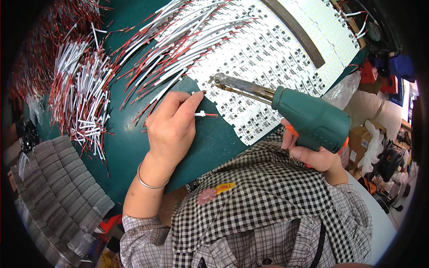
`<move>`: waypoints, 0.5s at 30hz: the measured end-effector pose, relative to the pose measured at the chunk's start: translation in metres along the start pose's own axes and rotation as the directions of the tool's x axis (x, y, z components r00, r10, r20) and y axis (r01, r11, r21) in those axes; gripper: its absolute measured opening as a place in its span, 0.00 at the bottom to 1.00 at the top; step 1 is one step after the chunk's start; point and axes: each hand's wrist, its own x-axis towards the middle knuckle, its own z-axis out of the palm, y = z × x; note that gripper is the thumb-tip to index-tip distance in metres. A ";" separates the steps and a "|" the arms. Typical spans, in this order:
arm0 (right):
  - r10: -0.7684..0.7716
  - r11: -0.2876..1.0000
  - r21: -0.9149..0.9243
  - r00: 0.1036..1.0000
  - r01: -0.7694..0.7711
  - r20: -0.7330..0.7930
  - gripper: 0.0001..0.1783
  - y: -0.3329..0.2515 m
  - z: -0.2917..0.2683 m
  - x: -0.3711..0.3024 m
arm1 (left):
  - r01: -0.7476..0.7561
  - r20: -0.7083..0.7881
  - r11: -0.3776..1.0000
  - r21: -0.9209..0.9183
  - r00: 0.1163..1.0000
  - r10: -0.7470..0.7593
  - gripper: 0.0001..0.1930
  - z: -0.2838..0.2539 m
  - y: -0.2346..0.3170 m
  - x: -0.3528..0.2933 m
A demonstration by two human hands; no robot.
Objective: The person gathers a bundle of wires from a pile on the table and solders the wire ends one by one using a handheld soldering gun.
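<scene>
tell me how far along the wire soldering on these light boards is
Done: many white boards near the top already carry red and white wires. In hand: the left hand pinches one short wire by the board edge, and the right hand holds a green soldering gun with its tip over the boards. Left: a heap of loose wires lies on the green mat; bare boards show too.

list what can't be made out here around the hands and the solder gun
Head view only:
- Left hand: palm and inner fingertips face away; its grip on the wire is hidden.
- Right hand: mostly covered by the solder gun; trigger finger unseen.
- Gun tip: whether it touches the boards is unclear.
- Board parts: too small to tell apart.
- Wire pile: blurs near the left rim.
</scene>
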 end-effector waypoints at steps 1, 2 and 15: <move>-0.003 1.000 0.020 1.000 0.003 0.012 0.30 0.002 0.000 0.000 | -0.006 -0.003 1.000 0.008 1.000 0.006 0.19 0.000 0.000 0.000; -0.002 1.000 0.019 1.000 0.001 0.011 0.30 0.003 -0.001 0.000 | -0.006 -0.003 1.000 0.006 1.000 0.006 0.19 0.000 -0.001 -0.001; 0.047 0.997 0.056 0.998 -0.045 -0.037 0.15 -0.007 0.008 0.007 | 0.056 0.006 0.998 -0.002 0.998 -0.056 0.18 0.004 0.005 0.000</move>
